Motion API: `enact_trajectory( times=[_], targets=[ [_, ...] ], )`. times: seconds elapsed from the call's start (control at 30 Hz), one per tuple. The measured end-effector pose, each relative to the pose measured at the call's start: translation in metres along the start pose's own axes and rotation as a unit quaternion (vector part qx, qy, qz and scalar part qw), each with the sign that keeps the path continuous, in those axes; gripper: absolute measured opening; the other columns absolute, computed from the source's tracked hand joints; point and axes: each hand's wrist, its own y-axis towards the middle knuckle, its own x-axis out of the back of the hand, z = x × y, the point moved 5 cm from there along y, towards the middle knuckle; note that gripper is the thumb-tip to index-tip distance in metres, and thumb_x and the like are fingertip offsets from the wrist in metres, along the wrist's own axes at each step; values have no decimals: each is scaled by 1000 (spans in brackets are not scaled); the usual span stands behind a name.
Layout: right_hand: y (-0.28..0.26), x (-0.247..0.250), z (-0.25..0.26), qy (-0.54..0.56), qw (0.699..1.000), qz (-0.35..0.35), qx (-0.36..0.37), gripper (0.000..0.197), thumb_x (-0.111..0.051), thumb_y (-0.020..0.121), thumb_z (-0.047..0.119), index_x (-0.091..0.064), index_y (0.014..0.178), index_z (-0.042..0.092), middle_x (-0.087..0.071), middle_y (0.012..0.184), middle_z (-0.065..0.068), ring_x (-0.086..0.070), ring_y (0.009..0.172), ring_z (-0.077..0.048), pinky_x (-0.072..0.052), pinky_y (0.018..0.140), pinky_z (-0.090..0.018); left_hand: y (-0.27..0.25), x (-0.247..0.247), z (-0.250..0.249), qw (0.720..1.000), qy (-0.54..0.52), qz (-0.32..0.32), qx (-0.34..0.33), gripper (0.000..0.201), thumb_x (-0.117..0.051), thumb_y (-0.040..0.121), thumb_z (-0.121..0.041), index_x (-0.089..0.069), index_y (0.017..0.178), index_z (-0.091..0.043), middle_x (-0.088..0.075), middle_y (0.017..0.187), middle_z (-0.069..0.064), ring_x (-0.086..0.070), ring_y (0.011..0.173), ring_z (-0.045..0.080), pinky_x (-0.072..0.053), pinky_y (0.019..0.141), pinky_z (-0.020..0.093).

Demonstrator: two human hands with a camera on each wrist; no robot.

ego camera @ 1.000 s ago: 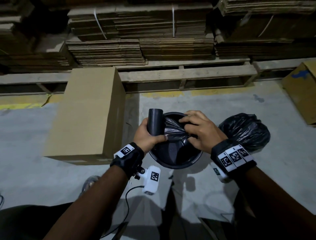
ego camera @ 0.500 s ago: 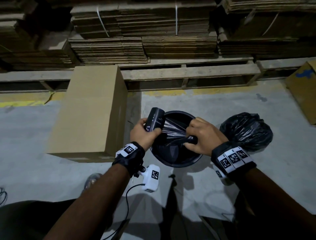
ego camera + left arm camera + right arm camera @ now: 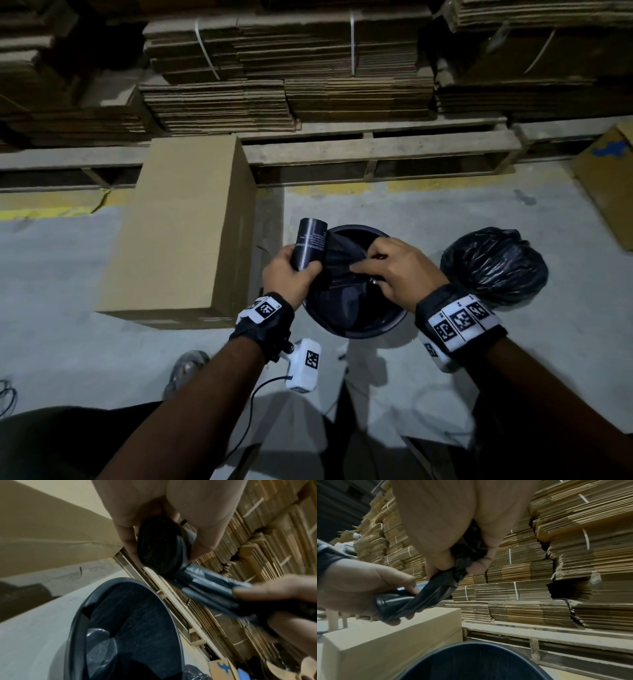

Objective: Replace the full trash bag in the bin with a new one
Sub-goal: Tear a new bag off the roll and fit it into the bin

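Note:
A round black bin point(image 3: 356, 334) point(image 3: 120, 628) point(image 3: 471, 660) stands on the grey floor below both hands. My left hand point(image 3: 291, 274) point(image 3: 154, 520) point(image 3: 359, 588) grips a black roll of trash bags point(image 3: 307, 248) point(image 3: 159, 545) point(image 3: 390, 604), held upright over the bin's left rim. My right hand point(image 3: 397, 270) point(image 3: 453, 534) point(image 3: 274, 592) pinches the loose black bag point(image 3: 340, 258) point(image 3: 211, 588) point(image 3: 440, 585) that stretches out from the roll. The full, tied black trash bag point(image 3: 493, 265) lies on the floor to the right of the bin.
A tall cardboard box point(image 3: 185, 233) lies left of the bin, close to my left hand. Wooden pallets point(image 3: 376, 154) with stacks of flattened cardboard point(image 3: 287, 68) run along the back. Another box point(image 3: 609, 178) sits at the far right. My shoe point(image 3: 186, 370) shows at the lower left.
The roll has tilted and risen slightly in my left hand. My right hand has pulled the loose bag a bit further from the roll and regripped it.

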Motion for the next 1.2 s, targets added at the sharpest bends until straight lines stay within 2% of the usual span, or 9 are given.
enact_trajectory(
  times=[0.13, 0.27, 0.33, 0.4, 0.63, 0.77, 0.83, 0.97, 1.2],
  targets=[
    [-3, -1, 0, 2, 1000, -14, -18, 14, -64, 70, 10, -73, 81, 12, -56, 85, -5, -59, 80, -26, -54, 57, -39, 3, -6, 5, 997, -69, 21, 39, 45, -62, 75, -37, -56, 118, -23, -68, 101, -1, -65, 90, 20, -54, 85, 37],
    [-3, -2, -3, 3, 999, -23, -41, 18, -75, 73, 27, -67, 74, 10, -60, 98, -5, -60, 83, -25, -54, 63, -35, 1, -11, 7, 986, -138, 50, 74, 56, -59, 75, -46, -47, 123, -19, -67, 105, 4, -66, 90, 24, -54, 86, 48],
    [-1, -5, -3, -26, 999, -21, -39, 19, -82, 67, 19, -68, 76, 10, -66, 101, -8, -62, 89, -29, -56, 66, -37, 0, -13, 9, 988, -127, 68, 59, 49, -67, 81, -38, -46, 121, -18, -65, 99, 0, -66, 88, 22, -56, 84, 46],
    [0, -5, -1, -64, 997, -21, -44, 19, -80, 63, 7, -66, 74, 9, -65, 85, -5, -58, 86, -29, -55, 58, -37, 0, -14, 10, 992, -99, 69, 39, 47, -69, 82, -36, -46, 121, -21, -65, 99, -1, -66, 90, 22, -56, 84, 45],
    [-4, 22, -10, -151, 976, -108, -111, 30, -73, 62, 0, -58, 84, 13, -54, 76, -9, -55, 74, -34, -42, 46, -32, 19, 16, 20, 996, -74, 15, 48, 51, -60, 90, -24, -35, 133, -13, -60, 104, 6, -61, 86, 24, -55, 79, 42],
    [15, 11, 23, -186, 974, -102, -82, 29, -75, 61, 2, -63, 84, 13, -56, 77, -9, -56, 70, -33, -35, 43, -28, 34, 43, 44, 993, -65, -7, 103, 59, -56, 82, -24, -35, 137, -11, -61, 112, 13, -59, 83, 24, -52, 74, 36],
    [29, 4, 39, -185, 975, -105, -69, 30, -76, 58, 1, -64, 84, 13, -57, 78, -8, -57, 72, -32, -36, 43, -29, 44, 63, 59, 995, -5, -24, 93, 69, -59, 72, -29, -39, 135, -11, -59, 119, 16, -61, 94, 30, -55, 83, 43],
    [49, -17, 68, -144, 983, -90, -67, 32, -77, 55, -2, -61, 80, 10, -56, 78, -9, -55, 74, -33, -28, 44, -27, 57, 114, 94, 976, 151, -107, 117, 65, -72, 76, -18, -43, 133, -7, -56, 124, 20, -57, 109, 38, -48, 94, 43],
    [58, -61, 97, -112, 989, -65, -71, 30, -75, 55, -4, -58, 74, 12, -53, 74, -6, -53, 71, -30, -23, 44, -26, 65, 143, 131, 961, 186, -164, 122, 52, -78, 70, -18, -46, 110, -12, -59, 111, 14, -60, 94, 37, -53, 79, 46]
  ],
)
